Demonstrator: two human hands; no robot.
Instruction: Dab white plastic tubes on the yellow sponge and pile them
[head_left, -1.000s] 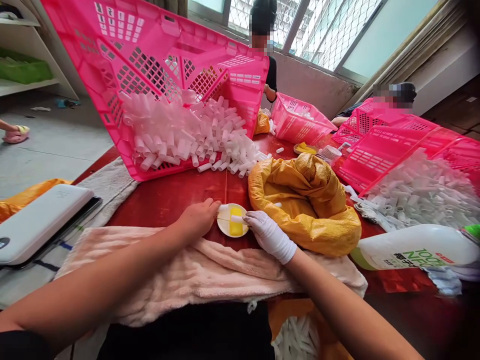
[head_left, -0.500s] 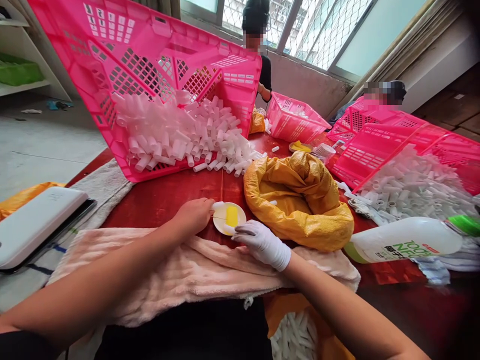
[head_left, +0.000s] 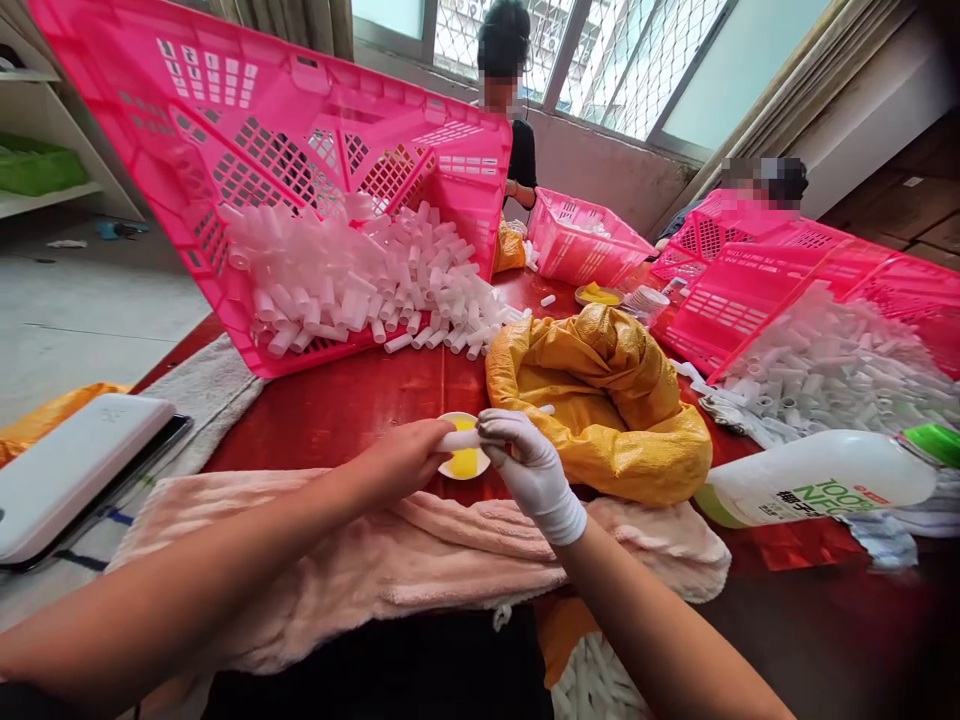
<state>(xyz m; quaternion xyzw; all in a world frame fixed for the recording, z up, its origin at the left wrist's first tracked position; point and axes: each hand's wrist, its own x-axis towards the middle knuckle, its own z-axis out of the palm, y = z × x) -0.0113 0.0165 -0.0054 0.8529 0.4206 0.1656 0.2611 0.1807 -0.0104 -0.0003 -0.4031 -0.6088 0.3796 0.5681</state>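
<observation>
Red table (head_left: pixel 330 410); pink crate (head_left: pixel 300 90)

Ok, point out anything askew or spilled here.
The left pink crate is tipped on its side, white tubes spilling from its mouth onto the red table. One stray tube lies alone beyond the orange sack; the green-capped bottle lies sideways.

My bare left hand (head_left: pixel 411 452) and my gloved right hand (head_left: pixel 525 465) nearly meet in front of me, fingers curled inward, the right wrist bent upward, both forearms reaching forward and slanting toward each other
</observation>
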